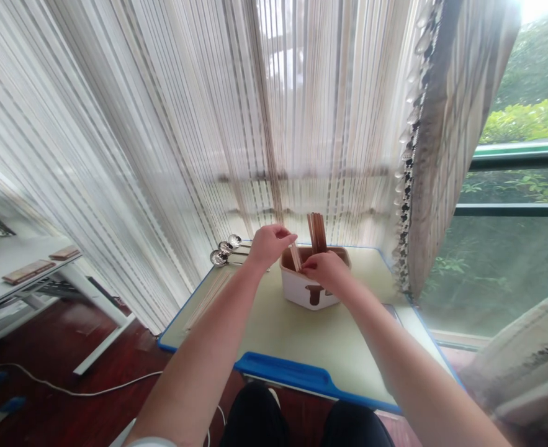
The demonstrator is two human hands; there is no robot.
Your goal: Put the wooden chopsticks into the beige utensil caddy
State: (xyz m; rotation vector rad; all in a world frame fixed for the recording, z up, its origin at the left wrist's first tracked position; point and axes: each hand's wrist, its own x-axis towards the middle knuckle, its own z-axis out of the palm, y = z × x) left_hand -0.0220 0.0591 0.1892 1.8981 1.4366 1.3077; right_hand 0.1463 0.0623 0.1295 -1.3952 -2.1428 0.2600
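Observation:
A white holder with a brown inside stands on the small table. Several brown chopsticks stick up out of its back part. My left hand is at the holder's left rim, its fingers closed on the upper end of a few pale chopsticks. Those chopsticks stand nearly upright, lower ends down at the holder's opening. Over the front rim, my right hand pinches the same pale chopsticks lower down. Its other fingers are partly hidden.
Three metal ladles or skimmers lie at the table's back left. Thin pale sticks rest on the left side. The table has a blue edge. A flat dark object lies partly behind my right forearm. Striped curtains hang behind.

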